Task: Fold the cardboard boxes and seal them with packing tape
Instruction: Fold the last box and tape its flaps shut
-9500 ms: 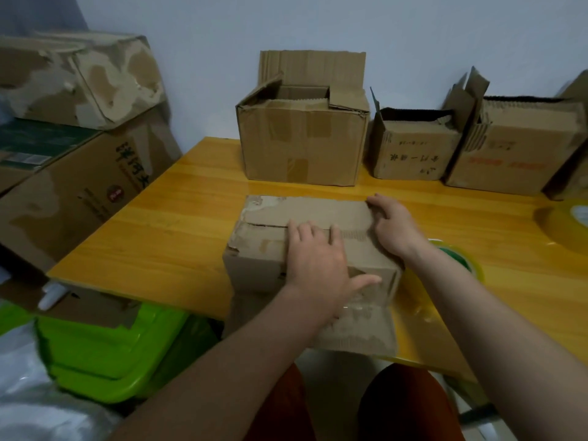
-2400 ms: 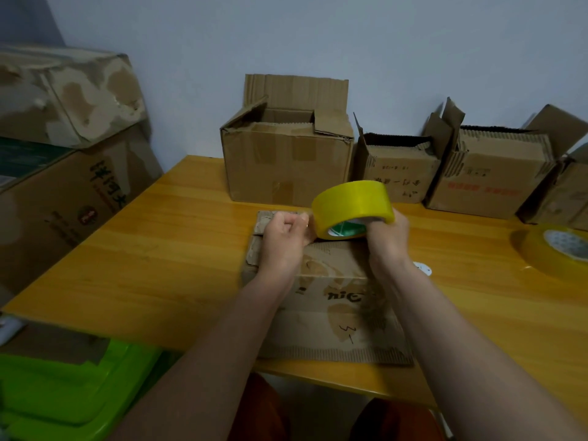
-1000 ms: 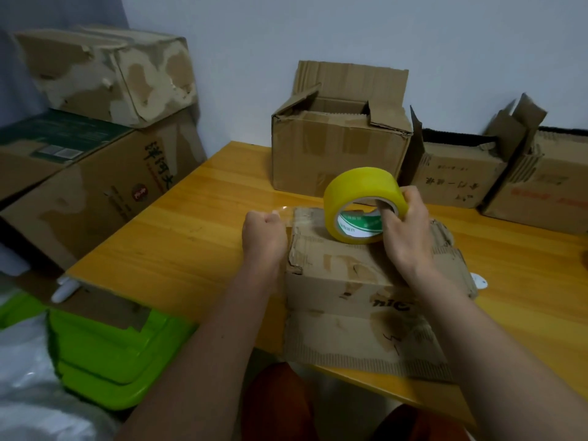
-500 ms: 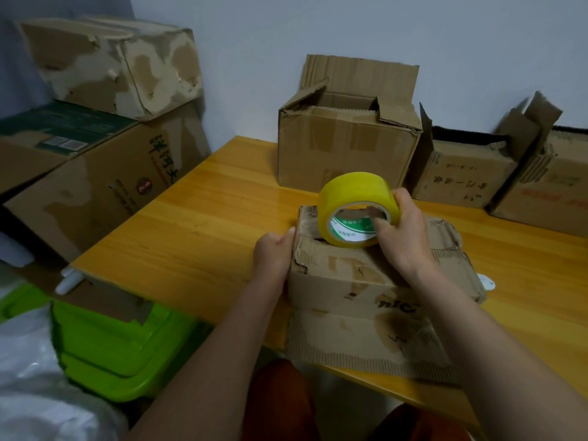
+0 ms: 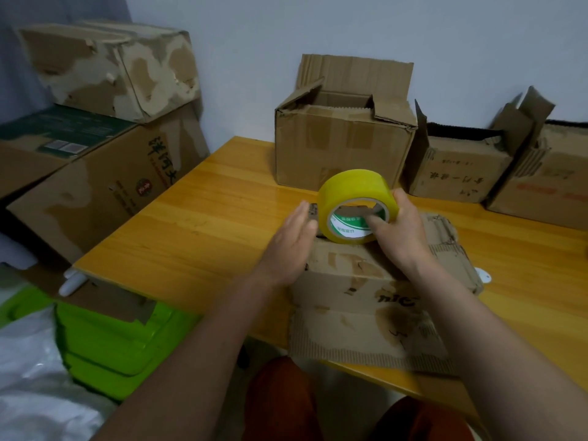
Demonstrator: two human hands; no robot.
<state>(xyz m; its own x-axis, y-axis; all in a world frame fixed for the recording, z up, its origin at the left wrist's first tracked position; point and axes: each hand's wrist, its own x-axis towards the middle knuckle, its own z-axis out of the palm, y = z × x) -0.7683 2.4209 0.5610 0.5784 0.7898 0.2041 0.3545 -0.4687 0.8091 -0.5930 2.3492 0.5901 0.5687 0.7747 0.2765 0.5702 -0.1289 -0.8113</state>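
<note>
Fingers (image 5: 375, 221) hook tape roll (image 5: 358, 205) above wooden table (image 5: 197, 237).

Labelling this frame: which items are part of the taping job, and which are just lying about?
In the job:
tape roll, held by right hand
box being sealed
left hand, flat against the box's left side

Lying about:
open boxes along the wall
stacked boxes at left
green bin

free: bare table (image 5: 197, 230) left of worn box (image 5: 359, 275) | blocked: open boxes (image 5: 343, 148) along wall
</note>
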